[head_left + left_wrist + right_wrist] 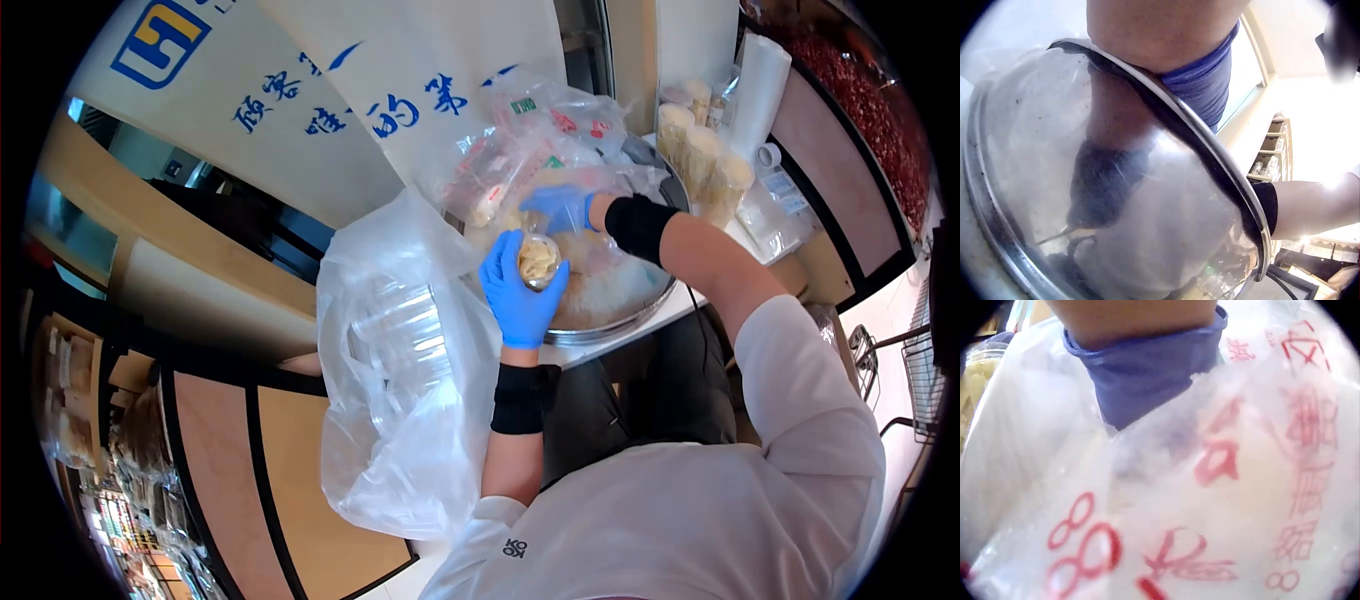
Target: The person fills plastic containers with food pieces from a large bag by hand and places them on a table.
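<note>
My blue-gloved left hand [524, 300] grips a clear plastic jar [540, 262] with pale slices inside, near the front edge of a wide metal basin [600, 335]. The jar's mouth faces up in the head view. My right hand [562, 207], gloved as well, reaches into a clear plastic bag [585, 130] with red and green print, which lies over the basin. In the right wrist view the bag [1260, 487] covers that hand below the glove cuff [1147, 381], so its fingers are hidden. The left wrist view shows mainly the basin's shiny outer wall [1166, 237].
Left of the basin is a large translucent bag [350, 450] with stacked clear containers [410, 330] inside. Several filled jars [730, 185] stand at the right, beside a white roll [760, 90] and flat plastic packets [775, 215]. A lettered white panel [330, 110] stands behind.
</note>
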`<state>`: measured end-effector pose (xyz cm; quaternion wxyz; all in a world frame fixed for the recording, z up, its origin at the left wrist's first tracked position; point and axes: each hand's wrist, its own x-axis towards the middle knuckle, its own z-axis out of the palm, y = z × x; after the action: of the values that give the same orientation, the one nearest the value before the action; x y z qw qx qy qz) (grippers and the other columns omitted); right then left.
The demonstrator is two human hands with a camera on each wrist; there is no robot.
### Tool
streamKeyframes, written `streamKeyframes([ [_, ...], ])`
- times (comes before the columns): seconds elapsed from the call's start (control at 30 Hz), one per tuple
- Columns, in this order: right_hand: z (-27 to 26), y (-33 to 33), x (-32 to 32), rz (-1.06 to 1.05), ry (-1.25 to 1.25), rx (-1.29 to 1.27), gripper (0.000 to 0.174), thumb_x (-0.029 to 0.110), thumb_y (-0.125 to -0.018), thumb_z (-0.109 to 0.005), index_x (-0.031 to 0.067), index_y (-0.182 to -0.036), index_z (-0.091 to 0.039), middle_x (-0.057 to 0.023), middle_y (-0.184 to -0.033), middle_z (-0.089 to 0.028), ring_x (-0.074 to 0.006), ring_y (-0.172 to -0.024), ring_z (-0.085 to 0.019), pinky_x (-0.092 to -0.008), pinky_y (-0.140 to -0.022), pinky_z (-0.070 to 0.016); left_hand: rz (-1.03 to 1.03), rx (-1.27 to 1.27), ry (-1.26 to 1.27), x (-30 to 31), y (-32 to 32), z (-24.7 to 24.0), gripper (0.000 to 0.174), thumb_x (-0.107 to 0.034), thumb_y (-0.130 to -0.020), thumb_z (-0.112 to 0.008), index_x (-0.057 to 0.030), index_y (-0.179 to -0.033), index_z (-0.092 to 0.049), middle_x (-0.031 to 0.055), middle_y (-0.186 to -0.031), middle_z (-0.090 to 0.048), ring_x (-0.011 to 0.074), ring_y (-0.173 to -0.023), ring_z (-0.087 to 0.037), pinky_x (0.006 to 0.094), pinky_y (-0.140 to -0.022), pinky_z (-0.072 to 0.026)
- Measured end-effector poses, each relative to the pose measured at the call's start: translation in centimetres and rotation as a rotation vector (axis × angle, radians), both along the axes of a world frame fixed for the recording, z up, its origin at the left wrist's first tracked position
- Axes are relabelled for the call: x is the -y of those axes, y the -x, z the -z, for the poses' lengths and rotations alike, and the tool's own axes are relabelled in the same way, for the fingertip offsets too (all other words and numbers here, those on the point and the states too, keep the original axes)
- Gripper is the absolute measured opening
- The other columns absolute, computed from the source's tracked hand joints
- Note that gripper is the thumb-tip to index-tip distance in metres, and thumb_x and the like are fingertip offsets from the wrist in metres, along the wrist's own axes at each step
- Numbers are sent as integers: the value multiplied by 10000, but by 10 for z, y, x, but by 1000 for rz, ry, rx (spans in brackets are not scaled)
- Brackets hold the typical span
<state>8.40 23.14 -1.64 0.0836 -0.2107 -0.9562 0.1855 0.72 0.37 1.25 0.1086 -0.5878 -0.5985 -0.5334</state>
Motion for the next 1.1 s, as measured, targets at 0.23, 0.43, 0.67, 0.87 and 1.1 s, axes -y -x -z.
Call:
streamKeyframes([
  [0.23,-16,-14,6,16,-140,40,245,273,-881,-584,81,-998,-681,-143,-945,-676,-292,-881,-644,-382,-765,-496,-7,-39,-16,0,0,-1,732,-278,-664,-844,-68,-1277,-502,138,-1242,-539,314,-1149,-482,411,-985,-372],
  [0.43,-13,-56,9,66,69,-414,205,237,-853,-655,43,-916,-666,-122,-890,-666,-270,-833,-628,-364,-746,-492,14,-82,-25,0,1,-1,527,-240,-661,-837,-92,-1119,-624,113,-1221,-597,318,-1122,-506,415,-967,-400],
  [0.67,-18,-98,7,96,107,-345,227,229,-885,-667,25,-983,-644,-86,-894,-644,-167,-813,-588,-324,-779,-499,72,-77,-34,-3,4,-2,409,-215,-657,-831,-86,-1008,-667,149,-1161,-645,373,-1115,-571,437,-937,-458],
  [0.87,-19,-94,5,102,294,-320,178,211,-903,-623,37,-928,-596,-57,-848,-600,-136,-771,-554,-306,-725,-485,93,-39,-61,-5,5,-1,388,-202,-660,-828,-67,-987,-669,170,-1135,-650,378,-1097,-589,441,-926,-471],
  [1.1,-57,-126,52,207,48,40,152,168,-922,-526,40,-988,-577,-134,-839,-617,-276,-738,-620,-381,-685,-505,77,-48,-76,-3,4,-2,366,-205,-664,-828,-68,-967,-675,165,-1095,-657,375,-1059,-602,437,-905,-483],
])
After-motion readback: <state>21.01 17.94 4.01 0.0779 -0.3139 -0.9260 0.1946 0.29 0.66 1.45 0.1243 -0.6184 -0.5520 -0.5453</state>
